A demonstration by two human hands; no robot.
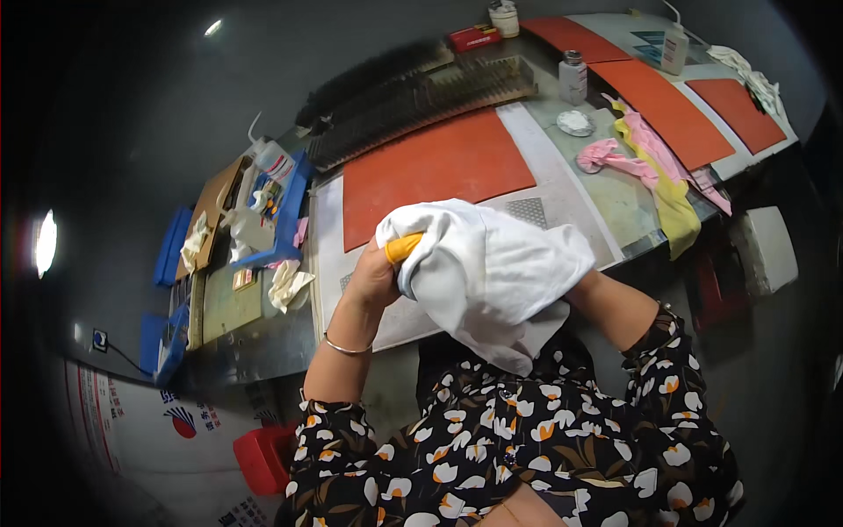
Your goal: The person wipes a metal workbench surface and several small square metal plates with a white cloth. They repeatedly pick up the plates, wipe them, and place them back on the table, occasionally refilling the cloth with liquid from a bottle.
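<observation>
A large white cloth (500,263) is bunched in front of me, above the near edge of the table. My left hand (373,279) is closed on the cloth's left side, with a yellow finger cot (403,248) on one finger. Beside those fingers shows a thin greyish curved edge; what it belongs to is hidden in the folds. From the right my forearm (619,314) reaches under the cloth, which covers my right hand and its fingers. Behind the cloth an orange-red mat (435,167) lies on a white sheet (571,211).
Black slotted racks (421,101) stand behind the mat. To the left is a blue tray (294,198) with squeeze bottles (272,160) and crumpled wipes (290,285). On the right lie pink and yellow cloths (672,198), a bottle (572,77), a small dish (575,123) and more orange-red mats (663,110).
</observation>
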